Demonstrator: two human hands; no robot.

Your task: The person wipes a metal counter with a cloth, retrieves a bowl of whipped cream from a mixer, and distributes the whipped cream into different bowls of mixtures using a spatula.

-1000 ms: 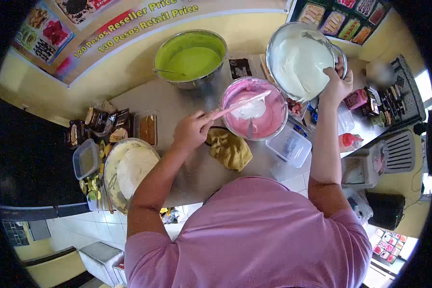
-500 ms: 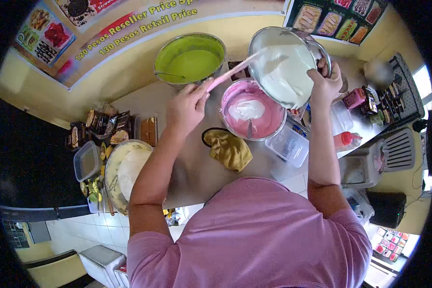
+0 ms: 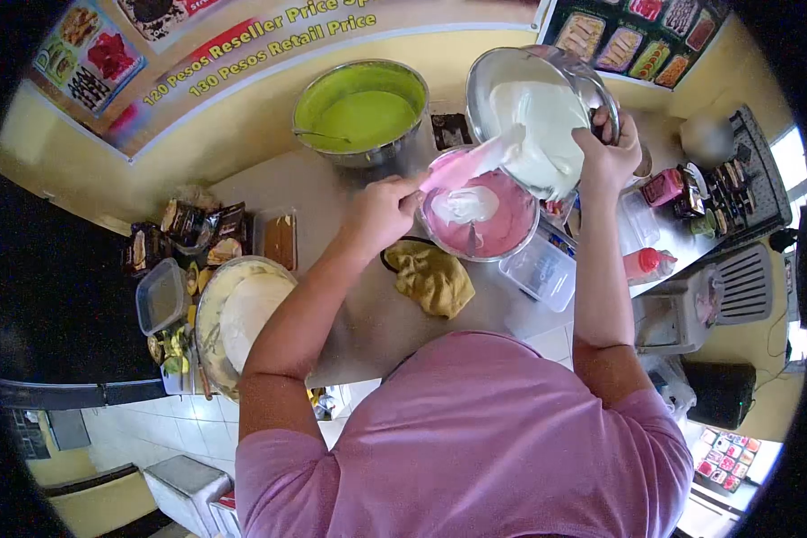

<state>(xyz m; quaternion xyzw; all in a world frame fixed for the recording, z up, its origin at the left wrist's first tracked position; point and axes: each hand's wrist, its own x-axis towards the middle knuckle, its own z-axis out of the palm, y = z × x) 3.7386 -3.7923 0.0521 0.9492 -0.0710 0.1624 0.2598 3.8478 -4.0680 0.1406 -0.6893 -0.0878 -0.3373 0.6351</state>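
Note:
My left hand is closed around a pink spatula, whose cream-smeared blade is at the lower lip of a tilted metal bowl. Thick white cream fills much of that bowl. Gripping the bowl's right side by its handle is my right hand, which holds it raised. Beneath the lip stands a bowl of pink mixture with a mound of white cream on top. A utensil leans inside that bowl, its lower part hidden.
Behind sits a metal bowl of green mixture with a utensil in it. A yellow-brown cloth and a clear plastic container lie nearer. On the left is a large bowl of pale cream; at right, a red-capped bottle.
My left hand has moved right and slightly down, bringing the spatula lower along the tilted bowl's lip. More cream sits on its blade. My right hand and the bowl stay nearly in place.

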